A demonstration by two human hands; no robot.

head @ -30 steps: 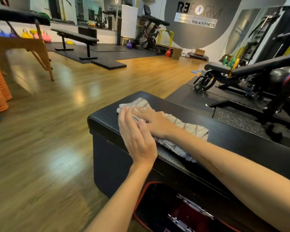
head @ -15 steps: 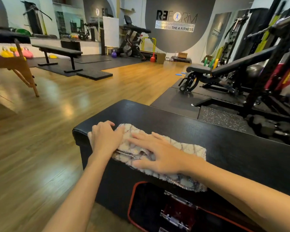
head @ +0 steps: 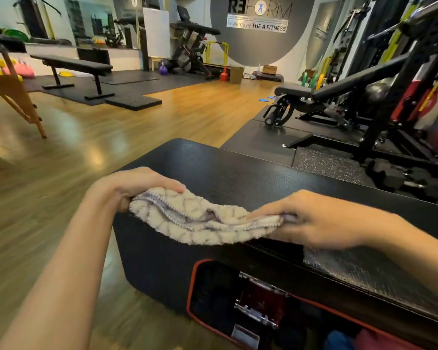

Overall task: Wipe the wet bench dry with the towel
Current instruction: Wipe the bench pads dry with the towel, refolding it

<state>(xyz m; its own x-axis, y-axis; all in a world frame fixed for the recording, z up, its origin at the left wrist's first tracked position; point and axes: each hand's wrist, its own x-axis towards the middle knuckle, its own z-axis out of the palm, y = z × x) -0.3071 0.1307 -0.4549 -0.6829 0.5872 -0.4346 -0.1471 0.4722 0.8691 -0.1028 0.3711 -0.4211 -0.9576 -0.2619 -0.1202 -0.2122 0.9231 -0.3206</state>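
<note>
A black padded bench (head: 238, 170) runs from the centre toward the lower right. A cream towel (head: 197, 218) with thin purple lines is bunched and lifted at the bench's near edge. My left hand (head: 132, 185) grips the towel's left end, thumb beneath and fingers over the top. My right hand (head: 306, 221) pinches the towel's right end. The towel sags between both hands, folded along its length.
Below the bench's near side sits an open black bag with red piping (head: 250, 306). Wooden floor spreads to the left. An adjustable weight bench and rack (head: 352, 97) stand to the right on black mats, and a flat bench (head: 71, 64) stands at the far left.
Both hands pressed the towel flat on the bench and drew it toward the near edge. Now they have taken hold of its ends and lifted it off the surface.
</note>
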